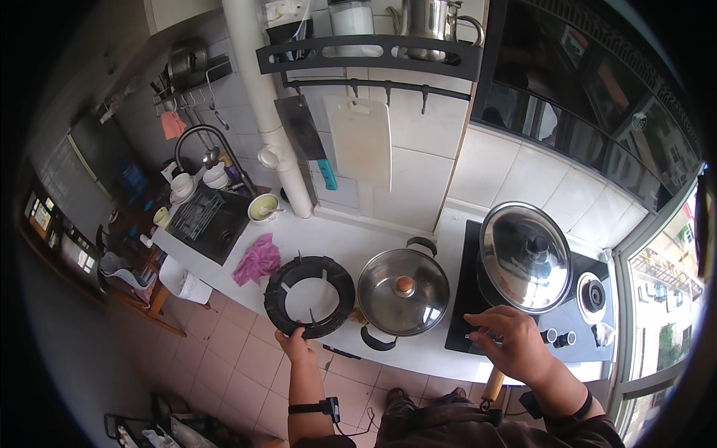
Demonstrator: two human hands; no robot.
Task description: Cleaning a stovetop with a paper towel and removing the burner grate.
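Observation:
My left hand [294, 341] grips the near edge of a black ring-shaped pot support [270, 305] with metal prongs, at the counter's front edge. My right hand [507, 339] is raised over the front of the gas stove, fingers apart, holding nothing. Just below it shows the wooden handle [493, 385] of a pan. A wok or pan with a domed glass lid [524, 246] stands on the stove, partly hidden by that lid. Between my hands is a two-handled pot with a glass lid [392, 313]. A pink cloth [259, 259] lies crumpled left of the pot support.
A sink [210, 227] with a black faucet is at the left, a green bowl [263, 207] beside it. A cleaver [302, 129] and a cutting board [361, 143] hang on the wall. The other burner [592, 295] and stove knobs [566, 339] are at the right, near the window.

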